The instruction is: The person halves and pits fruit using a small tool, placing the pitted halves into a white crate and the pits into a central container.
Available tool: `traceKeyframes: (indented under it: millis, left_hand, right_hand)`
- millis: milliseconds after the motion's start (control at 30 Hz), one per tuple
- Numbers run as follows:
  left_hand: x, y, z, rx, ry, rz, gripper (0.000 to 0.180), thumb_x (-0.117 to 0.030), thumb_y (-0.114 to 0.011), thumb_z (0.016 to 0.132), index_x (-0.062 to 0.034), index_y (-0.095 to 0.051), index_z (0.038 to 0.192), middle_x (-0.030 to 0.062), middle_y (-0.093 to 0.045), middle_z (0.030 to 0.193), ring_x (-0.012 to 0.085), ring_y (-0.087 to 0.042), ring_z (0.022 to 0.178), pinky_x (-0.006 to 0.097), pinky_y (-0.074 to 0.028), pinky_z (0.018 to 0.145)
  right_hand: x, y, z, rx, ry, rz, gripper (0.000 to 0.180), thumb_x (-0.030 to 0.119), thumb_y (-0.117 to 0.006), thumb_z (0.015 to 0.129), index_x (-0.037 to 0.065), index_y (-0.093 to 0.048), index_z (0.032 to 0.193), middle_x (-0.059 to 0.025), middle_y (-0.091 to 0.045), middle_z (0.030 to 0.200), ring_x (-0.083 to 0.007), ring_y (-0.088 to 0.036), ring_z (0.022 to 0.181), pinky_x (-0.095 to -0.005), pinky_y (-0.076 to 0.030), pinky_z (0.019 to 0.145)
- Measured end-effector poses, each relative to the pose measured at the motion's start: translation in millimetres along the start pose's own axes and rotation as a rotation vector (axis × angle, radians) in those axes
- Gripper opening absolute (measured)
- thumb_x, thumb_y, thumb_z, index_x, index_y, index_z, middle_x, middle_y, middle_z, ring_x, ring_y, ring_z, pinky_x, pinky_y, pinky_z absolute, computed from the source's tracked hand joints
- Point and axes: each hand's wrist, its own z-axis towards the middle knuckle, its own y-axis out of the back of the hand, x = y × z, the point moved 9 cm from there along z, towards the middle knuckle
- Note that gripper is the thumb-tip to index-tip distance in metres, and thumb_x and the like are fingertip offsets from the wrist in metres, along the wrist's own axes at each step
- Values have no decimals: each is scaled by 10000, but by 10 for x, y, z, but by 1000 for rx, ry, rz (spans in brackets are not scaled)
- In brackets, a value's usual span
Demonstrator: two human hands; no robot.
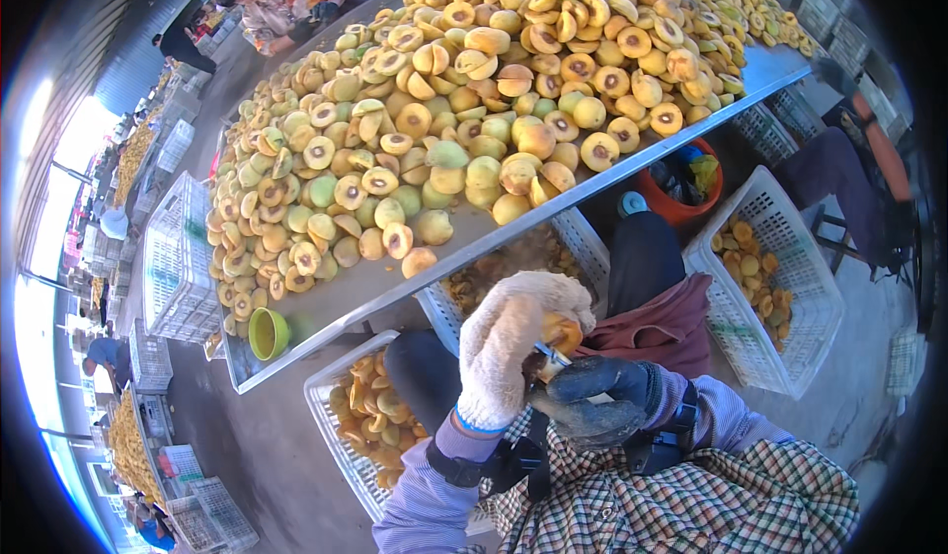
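Observation:
My left hand [506,342], in a fluffy white glove, is closed around a yellow peach half [563,334] above my lap. Against the fruit's dark middle sits the bright metal tip of a small pitting knife [553,355]. Its handle lies in my right hand [597,401], which wears a dark grey glove and is closed round it; the fingers hide most of the tool. Past my hands, a metal-edged table [474,243] carries a big heap of halved yellow peaches [415,149].
White plastic crates of peach pieces stand left [318,396] and right [755,368] of my legs; another crate [592,248] sits under the table edge. A green cup [268,334] rests at the table's near left corner. An orange bucket [681,203] stands below. Other people work nearby.

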Motion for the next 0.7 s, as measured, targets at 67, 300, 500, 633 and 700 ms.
traceKeyframes:
  millis: [67,300,500,633,700]
  left_hand:
    - [98,101,-60,-129,16,-75,401,-316,-494,958,51,-556,1110,165,-633,1017,235,-627,897,347,-503,824]
    - [486,407,-122,-508,76,-419,395,-380,-492,961,1,-567,1033,141,-629,920,238,-632,798,319,-541,687]
    - [406,435,-6,-498,38,-612,336,-401,-490,959,-73,-549,1000,118,-604,931,249,-616,771,302,-538,564]
    - [335,1050,-262,-590,-4,-563,387,-451,-466,956,-77,-553,1013,103,-612,949,243,-620,817,263,-468,444]
    - [211,1259,-463,-649,-36,-488,410,-469,-446,958,-84,-559,1039,108,-617,976,244,-623,830,256,-465,450]
  right_hand:
    - [-19,120,-1,-199,-47,-21,250,239,-508,972,70,-566,798,14,-497,593,-44,-455,492,-184,-330,421]
    - [62,104,97,23,22,-163,204,244,-552,947,77,-541,831,1,-493,598,-59,-450,469,-199,-320,405]
    - [230,53,62,176,138,-126,264,215,-658,865,63,-510,1023,5,-477,640,-67,-453,500,-192,-340,452]
    - [371,-30,18,172,262,-206,286,245,-618,867,24,-502,728,-7,-442,476,-100,-394,322,-240,-304,342]
    - [414,4,50,112,337,-212,293,248,-605,874,32,-492,711,-6,-442,472,-102,-402,320,-247,-311,336]
